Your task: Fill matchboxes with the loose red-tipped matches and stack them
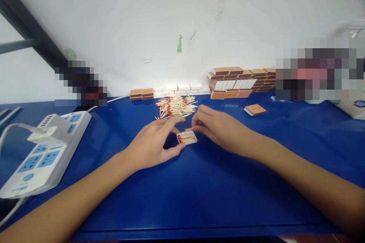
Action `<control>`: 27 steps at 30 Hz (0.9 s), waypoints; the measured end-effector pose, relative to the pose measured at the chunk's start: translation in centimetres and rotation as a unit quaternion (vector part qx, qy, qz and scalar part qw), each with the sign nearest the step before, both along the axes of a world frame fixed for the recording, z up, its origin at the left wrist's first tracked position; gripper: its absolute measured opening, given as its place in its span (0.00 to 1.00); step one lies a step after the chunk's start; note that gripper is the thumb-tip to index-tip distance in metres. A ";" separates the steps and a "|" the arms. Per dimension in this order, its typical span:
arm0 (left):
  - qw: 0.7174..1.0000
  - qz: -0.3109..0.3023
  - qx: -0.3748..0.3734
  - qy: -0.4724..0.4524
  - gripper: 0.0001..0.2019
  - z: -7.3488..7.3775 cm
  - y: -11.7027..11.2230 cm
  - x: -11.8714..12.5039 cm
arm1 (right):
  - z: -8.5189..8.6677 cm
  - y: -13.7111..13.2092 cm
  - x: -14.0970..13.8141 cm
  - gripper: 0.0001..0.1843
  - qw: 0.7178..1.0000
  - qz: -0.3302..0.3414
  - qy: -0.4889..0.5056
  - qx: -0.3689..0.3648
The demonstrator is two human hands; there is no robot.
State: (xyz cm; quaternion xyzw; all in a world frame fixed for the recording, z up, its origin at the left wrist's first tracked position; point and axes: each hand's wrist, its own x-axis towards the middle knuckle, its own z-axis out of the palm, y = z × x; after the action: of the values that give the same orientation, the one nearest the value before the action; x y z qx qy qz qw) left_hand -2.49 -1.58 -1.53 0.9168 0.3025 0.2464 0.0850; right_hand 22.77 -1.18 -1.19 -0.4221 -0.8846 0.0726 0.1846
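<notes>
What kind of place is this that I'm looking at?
It looks like an indoor worktable, perhaps in a small workshop. The signs are a pile of loose matches, stacked matchboxes along the wall, and a power strip at the left.

The camera sits on the head. It looks forward and down, close to the left hand and right hand, toward the white wall.
</notes>
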 end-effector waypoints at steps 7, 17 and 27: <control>1.000 0.002 -0.001 0.002 0.31 -0.2 -0.2 0.0 | -0.9 -1.4 -1.3 0.07 0.998 0.030 -0.059 0.014; 1.000 -0.002 0.013 0.001 0.30 -0.2 -0.1 0.1 | -0.5 -1.2 -1.0 0.10 0.999 0.039 -0.020 -0.017; 1.000 -0.001 0.014 -0.002 0.29 -0.2 -0.1 0.0 | -0.2 -1.0 -0.4 0.09 0.999 0.044 0.000 -0.024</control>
State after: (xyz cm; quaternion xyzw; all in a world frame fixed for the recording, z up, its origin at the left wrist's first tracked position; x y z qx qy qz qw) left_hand -2.46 -1.66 -1.69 0.9177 0.2981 0.2523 0.0732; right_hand 22.39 -2.18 -1.41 -0.3871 -0.9003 0.1019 0.1708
